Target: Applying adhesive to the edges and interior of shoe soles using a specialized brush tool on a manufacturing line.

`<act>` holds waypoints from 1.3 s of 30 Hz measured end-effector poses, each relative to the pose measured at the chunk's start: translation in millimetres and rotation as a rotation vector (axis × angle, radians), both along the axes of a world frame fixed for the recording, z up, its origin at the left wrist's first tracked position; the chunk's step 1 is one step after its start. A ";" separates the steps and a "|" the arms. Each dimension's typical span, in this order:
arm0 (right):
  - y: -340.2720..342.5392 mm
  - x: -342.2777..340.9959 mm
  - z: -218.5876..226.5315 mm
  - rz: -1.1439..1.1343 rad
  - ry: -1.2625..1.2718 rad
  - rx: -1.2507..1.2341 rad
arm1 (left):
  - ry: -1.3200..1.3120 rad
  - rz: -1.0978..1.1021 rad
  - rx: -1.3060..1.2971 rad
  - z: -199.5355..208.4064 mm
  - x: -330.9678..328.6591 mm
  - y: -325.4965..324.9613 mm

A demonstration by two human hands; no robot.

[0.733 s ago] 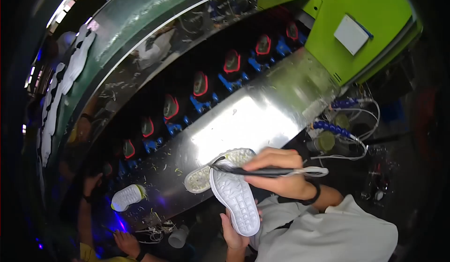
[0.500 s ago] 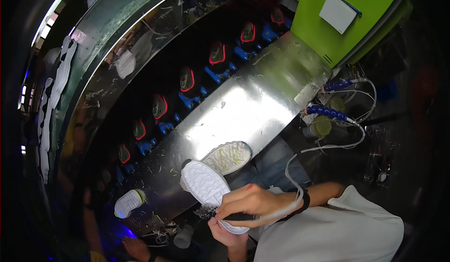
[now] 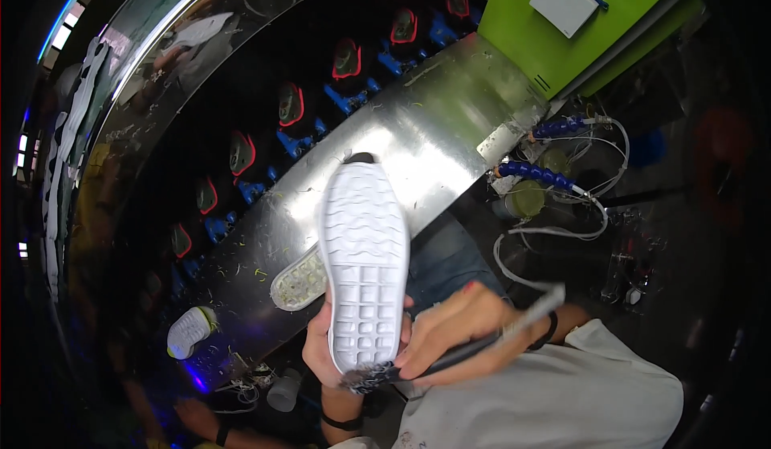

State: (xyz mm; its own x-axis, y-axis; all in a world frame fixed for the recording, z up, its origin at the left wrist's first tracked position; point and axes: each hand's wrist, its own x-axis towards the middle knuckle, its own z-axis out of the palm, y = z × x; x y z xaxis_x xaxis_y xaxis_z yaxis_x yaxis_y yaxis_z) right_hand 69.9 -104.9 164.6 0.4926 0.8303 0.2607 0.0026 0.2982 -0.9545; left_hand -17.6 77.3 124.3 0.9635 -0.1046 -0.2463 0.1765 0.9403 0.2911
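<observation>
The white sole [image 3: 365, 264] lies between the fingers of the left hand [image 3: 320, 348], which support it from below and are spread as wide as its body: the thumb side is at its left edge, and some fingertips show at its right edge. Its tread faces up to the viewer. Its long axis goes almost straight away from the left fingers; the end with wavy tread points forward, with a dark piece just beyond it, and the end with square blocks is near the wrist.

The fingers of the right hand [image 3: 466, 332] are closed around a dark brush [image 3: 454, 358], slanting to the left, and its bristles [image 3: 368, 378] are at the near end of the sole. I cannot tell how firmly they press.

Forward and left of the left fingers, a cream sole [image 3: 297, 283] lies on the metal bench [image 3: 430, 140], partly hidden behind the white one. A translucent cup [image 3: 283, 390] is to the left of and below the left fingers; its content I cannot see. Forward and right of the right fingers there is a yellowish jar [image 3: 526, 198], and what is inside cannot be told.
</observation>
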 end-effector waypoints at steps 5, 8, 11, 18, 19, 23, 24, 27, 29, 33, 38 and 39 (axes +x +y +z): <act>0.2 -37.3 -9.0 -0.040 -0.117 0.019 | 0.248 -0.417 0.112 -2.6 8.8 55.5; 0.5 -37.1 -27.3 0.450 0.104 0.148 | 0.240 -0.143 0.368 66.6 -8.6 57.7; -10.1 -13.8 -30.4 0.210 0.303 0.121 | 0.137 0.332 1.192 54.7 -55.0 44.5; 22.0 5.9 -15.5 -0.511 -0.322 0.028 | 0.149 0.608 -0.201 -13.8 -54.9 -11.2; 31.3 3.6 -11.9 -0.591 -0.347 -0.023 | 0.060 0.544 -0.087 -17.0 -58.6 -23.6; 52.5 -23.0 -17.4 -0.594 -0.453 -0.045 | 0.130 0.544 -0.023 -37.0 -76.0 -50.1; 53.3 -40.4 -26.4 -0.586 -0.528 -0.049 | 0.035 0.553 -0.202 -37.5 -76.2 -52.7; 46.0 -44.8 -23.9 -0.172 -0.352 0.123 | 0.019 0.697 0.533 -39.5 -71.2 -61.0; 33.3 -26.5 -16.8 -0.163 -0.181 0.136 | -0.079 0.629 0.318 -52.2 -82.4 -56.1; 35.1 -10.8 -12.0 -0.459 -0.278 0.060 | 0.169 0.591 -0.079 -27.2 -81.2 -51.7; 30.2 -44.9 -13.4 -0.034 -0.345 0.206 | 0.055 0.374 0.185 -72.8 -100.6 -9.4; 26.3 -36.6 -13.7 -0.092 -0.209 0.220 | 0.040 0.464 0.216 -49.2 -78.6 -23.8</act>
State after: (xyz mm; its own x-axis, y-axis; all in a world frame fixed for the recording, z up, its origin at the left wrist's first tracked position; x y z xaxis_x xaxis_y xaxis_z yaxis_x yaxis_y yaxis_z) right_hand 33.3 -78.6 150.9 0.4797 0.6973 0.5326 0.2288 0.4866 -0.8432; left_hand -96.2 53.4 75.2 0.8856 0.3895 -0.2529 -0.2305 0.8415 0.4887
